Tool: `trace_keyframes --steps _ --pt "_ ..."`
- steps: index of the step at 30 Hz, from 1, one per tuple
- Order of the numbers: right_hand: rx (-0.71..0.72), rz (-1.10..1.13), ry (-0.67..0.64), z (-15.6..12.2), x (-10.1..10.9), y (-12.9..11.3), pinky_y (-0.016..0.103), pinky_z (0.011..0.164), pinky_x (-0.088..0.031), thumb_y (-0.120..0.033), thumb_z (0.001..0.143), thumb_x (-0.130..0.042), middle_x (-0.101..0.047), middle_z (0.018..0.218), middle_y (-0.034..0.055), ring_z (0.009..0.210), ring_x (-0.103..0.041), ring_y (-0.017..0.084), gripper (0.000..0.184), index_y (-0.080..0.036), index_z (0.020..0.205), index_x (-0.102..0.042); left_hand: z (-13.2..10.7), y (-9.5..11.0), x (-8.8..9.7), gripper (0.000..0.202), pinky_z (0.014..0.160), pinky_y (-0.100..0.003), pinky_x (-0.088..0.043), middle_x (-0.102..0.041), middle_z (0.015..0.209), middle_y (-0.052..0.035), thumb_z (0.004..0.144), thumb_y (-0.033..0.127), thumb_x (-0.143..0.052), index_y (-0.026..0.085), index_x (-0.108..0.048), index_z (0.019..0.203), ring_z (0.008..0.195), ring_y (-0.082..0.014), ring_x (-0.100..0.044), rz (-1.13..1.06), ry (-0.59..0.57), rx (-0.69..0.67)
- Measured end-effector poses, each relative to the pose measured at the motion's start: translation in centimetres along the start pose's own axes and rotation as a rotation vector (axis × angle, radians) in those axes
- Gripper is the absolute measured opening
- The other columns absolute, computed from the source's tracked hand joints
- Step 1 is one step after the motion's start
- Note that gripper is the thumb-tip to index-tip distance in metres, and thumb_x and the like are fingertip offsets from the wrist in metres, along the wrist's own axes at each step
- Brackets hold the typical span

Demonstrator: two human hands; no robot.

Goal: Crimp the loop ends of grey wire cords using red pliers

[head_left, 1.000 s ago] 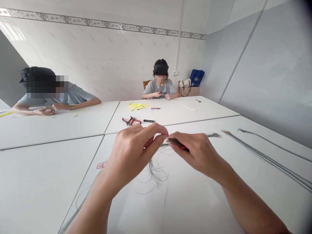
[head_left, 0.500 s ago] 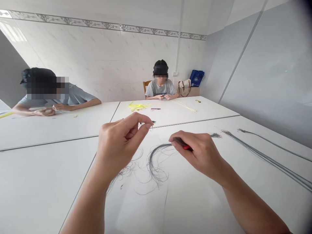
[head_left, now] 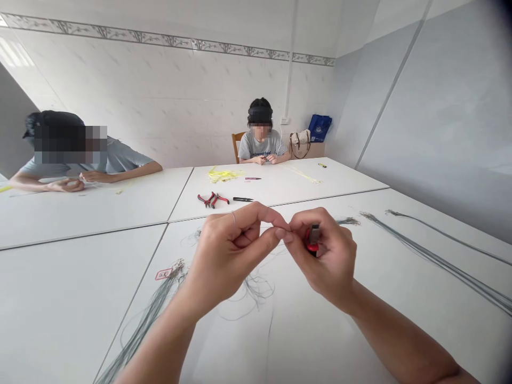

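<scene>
My left hand [head_left: 240, 250] pinches thumb and forefinger together, and whatever lies between them is too small to make out. Its fingertips meet those of my right hand [head_left: 328, 256], above the table. Curled inside the right hand's fingers is a small tool [head_left: 314, 233] with a grey metal end and a red part; most of it is hidden. Under the hands, fine grey strands [head_left: 256, 290] fan out on the white table. Another bundle of grey strands [head_left: 154, 306], with a red-edged tag [head_left: 163, 274] near its tip, runs beneath my left forearm.
Red-handled pliers [head_left: 213, 200] and a black slim tool [head_left: 242, 199] lie beyond my hands. Long grey bundles [head_left: 432, 256] stretch along the right side. Yellow strands [head_left: 224, 175] are across the table, where one person [head_left: 262, 144] sits; another person [head_left: 120, 154] leans in at left.
My hands, apart before, have come together at the fingertips, the left moving right. My right hand has turned, showing the tool's metal end. The tagged bundle and pliers are now uncovered.
</scene>
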State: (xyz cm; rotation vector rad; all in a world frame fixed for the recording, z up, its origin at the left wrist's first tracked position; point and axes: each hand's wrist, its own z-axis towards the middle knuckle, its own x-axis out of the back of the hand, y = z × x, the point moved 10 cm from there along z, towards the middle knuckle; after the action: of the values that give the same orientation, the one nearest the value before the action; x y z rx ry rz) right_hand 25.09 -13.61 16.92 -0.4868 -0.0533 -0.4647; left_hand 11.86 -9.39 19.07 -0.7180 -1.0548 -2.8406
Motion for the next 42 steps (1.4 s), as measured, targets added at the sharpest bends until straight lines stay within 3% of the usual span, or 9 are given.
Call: trace_keyframes --steps 7,11,20,25,30,37,42 --pt "0.134 -0.049 0.028 0.0 0.5 -1.5 0.018 0.041 -0.035 -0.002 0.087 -0.06 -0.057 0.07 -0.0079 0.048 -0.04 0.004 0.023 -0.023 0.091 -0.054 -0.1 0.0 -0.2 0.012 0.045 -0.021 -0.025 -0.018 0.054 0.0102 0.089 0.014 -0.062 0.023 -0.069 0.085 0.047 -0.0071 -0.018 -0.007 -0.02 0.019" --pt "0.15 -0.062 0.024 -0.1 0.5 -1.8 0.018 0.04 -0.036 -0.003 0.088 -0.06 -0.058 0.071 -0.0073 0.048 -0.042 0.004 0.021 -0.023 0.092 -0.054 0.0 0.2 -0.3 0.013 0.046 -0.021 -0.026 -0.019 0.055 0.0102 0.09 0.013 -0.062 0.023 -0.068 0.085 0.048 -0.0072 -0.019 0.0 -0.025 0.006" --pt "0.086 -0.029 -0.003 -0.1 0.5 -1.4 0.017 0.043 -0.036 -0.003 0.087 -0.061 -0.053 0.07 -0.0076 0.05 -0.041 0.003 0.021 -0.022 0.091 -0.053 -0.1 0.5 -0.6 0.009 0.048 -0.019 -0.029 -0.02 0.056 0.0112 0.089 0.014 -0.065 0.023 -0.066 0.089 0.048 -0.0064 -0.02 0.031 -0.068 -0.024" --pt "0.046 -0.001 -0.057 -0.1 -0.1 -0.9 0.017 0.044 -0.035 0.0 0.086 -0.06 -0.051 0.069 -0.0086 0.051 -0.041 0.003 0.024 -0.023 0.091 -0.052 0.0 0.6 -0.3 0.01 0.048 -0.02 -0.029 -0.019 0.056 0.0108 0.089 0.013 -0.064 0.022 -0.065 0.085 0.048 -0.0066 -0.02 0.065 -0.024 -0.03" --pt "-0.047 0.049 -0.082 -0.1 -0.3 0.1 0.019 0.045 -0.035 -0.01 0.091 -0.061 -0.047 0.068 -0.0078 0.052 -0.039 0.005 0.017 -0.023 0.09 -0.05 0.0 0.4 -0.1 0.014 0.048 -0.021 -0.029 -0.018 0.056 0.0105 0.087 0.01 -0.062 0.022 -0.064 0.081 0.048 -0.007 -0.02 0.076 0.015 -0.014" --pt "-0.148 0.12 -0.185 -0.3 -0.4 1.9 0.027 0.066 -0.051 -0.019 0.099 -0.048 -0.049 0.093 0.0 0.072 -0.049 0.012 0.025 -0.027 0.122 -0.042 -0.1 -0.2 0.6 0.01 0.051 -0.024 -0.036 -0.02 0.055 0.0096 0.089 0.017 -0.065 0.023 -0.067 0.082 0.048 -0.0081 -0.024 0.058 0.094 0.03" --pt "0.055 -0.057 -0.243 0.4 -0.5 0.7 0.034 0.08 -0.053 -0.021 0.104 -0.041 -0.055 0.1 0.0051 0.09 -0.054 0.017 0.044 -0.029 0.148 -0.04 -0.3 -0.3 0.8 0.011 0.049 -0.023 -0.034 -0.02 0.056 0.0089 0.09 0.016 -0.065 0.025 -0.069 0.085 0.049 -0.0089 -0.026 0.07 0.101 0.036"
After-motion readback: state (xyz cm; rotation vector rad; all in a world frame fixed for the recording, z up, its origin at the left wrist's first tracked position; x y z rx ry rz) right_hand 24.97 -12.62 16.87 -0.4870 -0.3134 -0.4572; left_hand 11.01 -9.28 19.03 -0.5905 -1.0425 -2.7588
